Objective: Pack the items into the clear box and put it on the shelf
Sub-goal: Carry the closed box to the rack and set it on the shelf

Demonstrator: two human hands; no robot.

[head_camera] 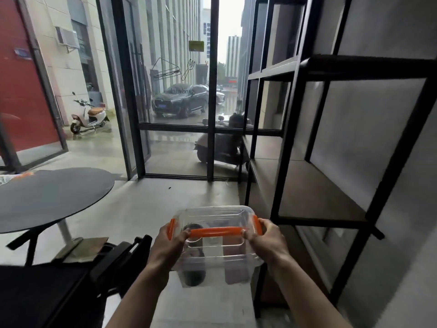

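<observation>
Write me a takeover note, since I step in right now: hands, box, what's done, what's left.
Left hand: grip shut on the clear box, left end.
Right hand: grip shut on its right end.
Box: lid on, orange handle on top, dark items inside, carried in the air beside the black shelf.
Done: packed and closed.
Left: set it on the shelf.

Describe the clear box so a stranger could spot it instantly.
Start at the black metal shelf filling the right side, then drop to the bottom centre, where the left hand and right hand hold the clear box above the floor. Nothing else here is see-through plastic with an orange handle and orange side clips.
</observation>
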